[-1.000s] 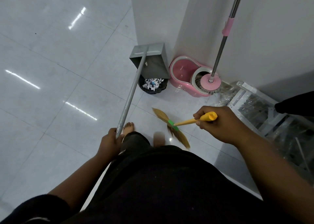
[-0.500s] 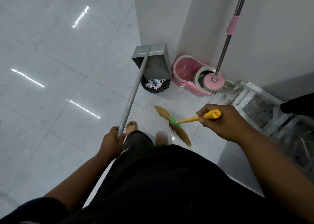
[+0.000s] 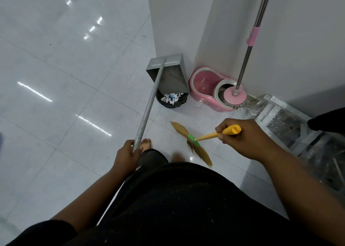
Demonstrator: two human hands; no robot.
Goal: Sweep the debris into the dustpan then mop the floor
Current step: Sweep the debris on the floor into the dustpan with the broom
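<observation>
- My left hand grips the dustpan pole; pan tipped over the bin, frame centre.
- Right hand grips the broom, centre-right.
- I'd hold the pan steep so scraps drop fully.

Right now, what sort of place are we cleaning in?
Likely an indoor corner of a home or office, hard to say which: glossy white floor tiles, plain white walls, and a pink spin-mop bucket beside a small bin of paper scraps.
</observation>
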